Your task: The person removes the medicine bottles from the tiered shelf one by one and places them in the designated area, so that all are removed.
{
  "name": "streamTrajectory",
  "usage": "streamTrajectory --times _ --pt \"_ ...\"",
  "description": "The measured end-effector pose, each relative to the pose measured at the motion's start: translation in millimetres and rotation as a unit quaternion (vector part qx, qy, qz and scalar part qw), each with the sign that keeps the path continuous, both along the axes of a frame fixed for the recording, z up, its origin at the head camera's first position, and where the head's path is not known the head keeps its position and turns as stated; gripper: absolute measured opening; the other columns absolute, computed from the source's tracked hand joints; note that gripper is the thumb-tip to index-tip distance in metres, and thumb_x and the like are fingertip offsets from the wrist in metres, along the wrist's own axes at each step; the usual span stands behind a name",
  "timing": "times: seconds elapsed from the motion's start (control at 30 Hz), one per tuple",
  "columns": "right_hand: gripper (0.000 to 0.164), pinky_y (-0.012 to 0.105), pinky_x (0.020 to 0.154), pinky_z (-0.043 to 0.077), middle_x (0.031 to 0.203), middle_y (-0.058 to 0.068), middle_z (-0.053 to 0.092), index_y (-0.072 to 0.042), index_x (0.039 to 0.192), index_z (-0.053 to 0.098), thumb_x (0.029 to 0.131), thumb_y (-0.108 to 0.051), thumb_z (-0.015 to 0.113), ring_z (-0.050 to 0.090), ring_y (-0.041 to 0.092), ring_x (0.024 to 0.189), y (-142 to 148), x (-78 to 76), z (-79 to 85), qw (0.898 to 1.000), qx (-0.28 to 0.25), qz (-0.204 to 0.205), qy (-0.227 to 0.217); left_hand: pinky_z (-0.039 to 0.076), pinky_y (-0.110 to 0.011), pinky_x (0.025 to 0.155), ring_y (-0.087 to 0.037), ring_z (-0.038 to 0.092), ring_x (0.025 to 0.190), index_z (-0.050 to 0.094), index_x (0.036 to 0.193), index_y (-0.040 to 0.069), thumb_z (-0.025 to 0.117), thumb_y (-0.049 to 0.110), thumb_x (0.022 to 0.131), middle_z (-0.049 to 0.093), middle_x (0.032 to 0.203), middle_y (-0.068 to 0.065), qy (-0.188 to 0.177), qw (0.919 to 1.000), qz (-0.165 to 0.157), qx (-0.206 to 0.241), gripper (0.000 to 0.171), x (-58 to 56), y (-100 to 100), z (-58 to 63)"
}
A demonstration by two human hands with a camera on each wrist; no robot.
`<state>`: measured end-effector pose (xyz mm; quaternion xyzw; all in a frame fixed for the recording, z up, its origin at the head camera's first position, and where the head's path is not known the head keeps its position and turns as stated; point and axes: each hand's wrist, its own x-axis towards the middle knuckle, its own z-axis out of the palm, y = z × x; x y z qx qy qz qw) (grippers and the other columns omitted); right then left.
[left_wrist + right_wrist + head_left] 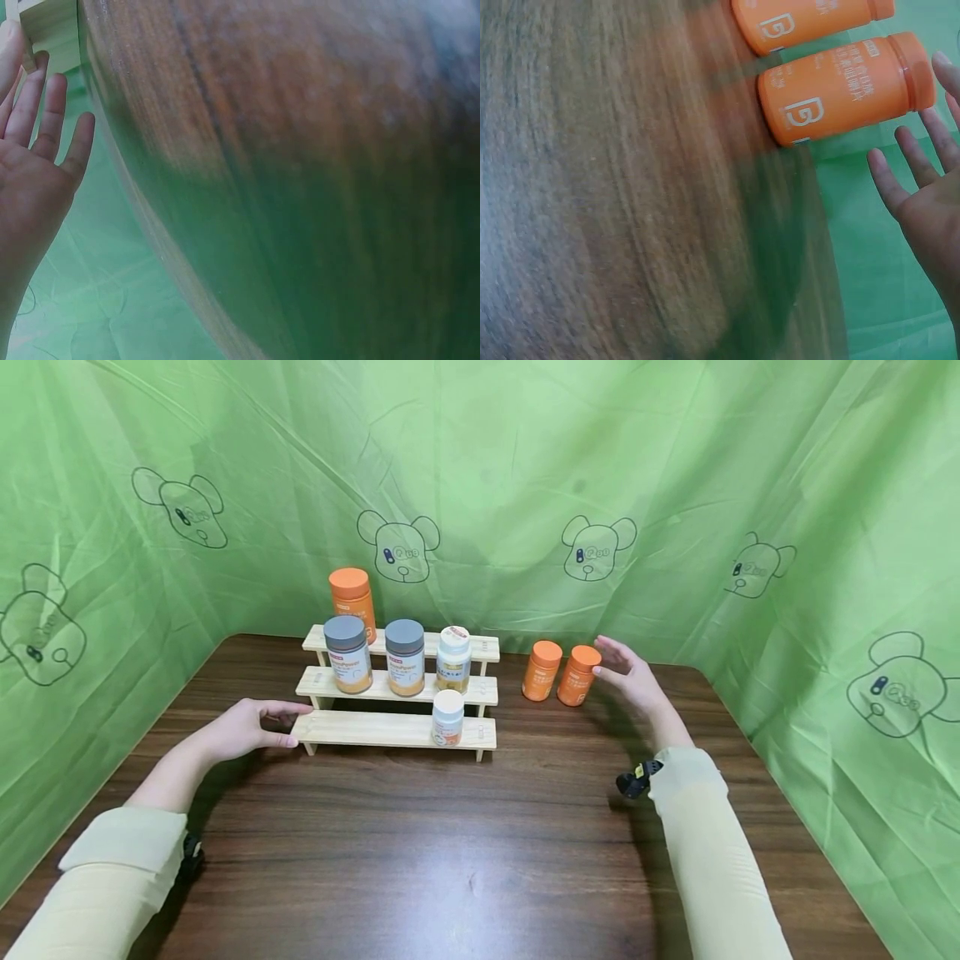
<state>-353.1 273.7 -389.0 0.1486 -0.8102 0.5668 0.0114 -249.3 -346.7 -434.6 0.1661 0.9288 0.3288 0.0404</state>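
Note:
A pale wooden three-tier rack (367, 728) stands on the table in the head view. My left hand (243, 729) is at the left end of its lowest tier, thumb at the front corner and forefinger at the back, pinching the plank's end. In the left wrist view the other fingers (52, 116) stick out straight. Right of the rack stand two upright orange bottles, a left one (542, 672) and a right one (578, 677). My right hand (636, 681) is beside the right bottle's cap (915, 71), fingers extended, not wrapped round it; contact is hard to tell.
On the rack stand a tall orange bottle (352, 597) at top, two grey-capped bottles (350, 660) and a white-capped bottle (453, 664) on the middle tier, and a small white bottle (447, 720) at lower right. Green cloth (495, 460) encloses the brown table (420, 843).

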Motion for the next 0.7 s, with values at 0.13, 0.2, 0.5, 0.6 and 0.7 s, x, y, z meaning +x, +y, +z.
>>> streamTrajectory --times 0.13,0.2,0.5,0.6,0.7 --pt "0.06 0.04 0.105 0.034 0.146 0.015 0.04 -0.008 0.143 0.039 0.089 -0.007 0.065 0.035 0.034 0.134 1 2.2 8.8 1.0 -0.013 0.003 -0.002 0.04 -0.023 0.078 -0.011 0.059 0.087 0.061 0.127 0.016 0.079 0.031 0.076 0.067 0.089 0.002 0.001 1.0 -0.002 -0.003 0.056 -0.1 0 0.3" --pt "0.059 0.04 0.105 0.034 0.146 0.015 0.04 -0.008 0.143 0.039 0.089 -0.007 0.064 0.034 0.036 0.134 1 2.0 12.4 1.0 -0.015 0.004 0.002 0.04 -0.023 0.079 -0.011 0.059 0.087 0.061 0.127 0.016 0.078 0.031 0.076 0.067 0.09 0.002 0.002 1.0 -0.003 -0.003 0.056 -0.3 0 0.6" --pt "0.058 0.033 0.104 0.036 0.145 0.016 0.041 -0.004 0.142 0.039 0.09 -0.011 0.064 0.036 0.035 0.132 3 1.5 23.8 1.0 -0.01 -0.006 0.026 0.04 -0.024 0.078 -0.012 0.059 0.087 0.061 0.127 0.016 0.078 0.031 0.076 0.067 0.089 0.002 -0.001 1.0 -0.003 0.002 0.056 -0.7 0 0.1" --pt "0.058 0.036 0.105 0.035 0.144 0.015 0.042 -0.004 0.142 0.039 0.09 -0.01 0.064 0.037 0.033 0.132 1 5.9 30.8 1.0 -0.012 -0.005 0.027 0.04 -0.023 0.078 -0.012 0.059 0.088 0.061 0.127 0.016 0.078 0.031 0.076 0.067 0.09 0.002 -0.002 1.0 -0.003 0.004 0.056 -0.7 0 -0.2" --pt "0.058 0.039 0.107 0.033 0.144 0.011 0.044 -0.009 0.142 0.041 0.09 -0.014 0.064 0.039 0.031 0.132 0 6.1 33.6 0.999 -0.011 -0.006 0.03 0.04 -0.023 0.078 -0.012 0.059 0.088 0.061 0.127 0.016 0.079 0.03 0.076 0.067 0.09 0.002 -0.001 1.0 -0.002 0.006 0.056 0.1 0 -0.1"
